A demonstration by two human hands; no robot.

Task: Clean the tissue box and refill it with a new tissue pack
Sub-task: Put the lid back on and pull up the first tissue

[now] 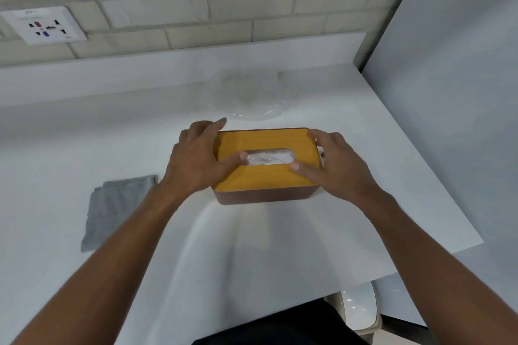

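A brown tissue box (pixel 263 195) with a yellow wooden lid (pixel 260 176) stands in the middle of the white table (pixel 252 246). White tissue (pixel 270 157) shows through the oval slot in the lid. My left hand (pixel 196 159) lies on the lid's left end, its thumb at the slot's left edge and its fingers over the far left corner. My right hand (pixel 333 165) lies on the lid's right end, thumb pressing near the slot's right edge, fingers wrapped over the right side. The lid sits flat on the box.
A folded grey cloth (pixel 115 210) lies on the table to the left of the box. A crumpled clear plastic wrapper (pixel 258 98) lies behind the box. A wall socket (pixel 44 26) is at the upper left. A white partition (pixel 448 92) bounds the right side.
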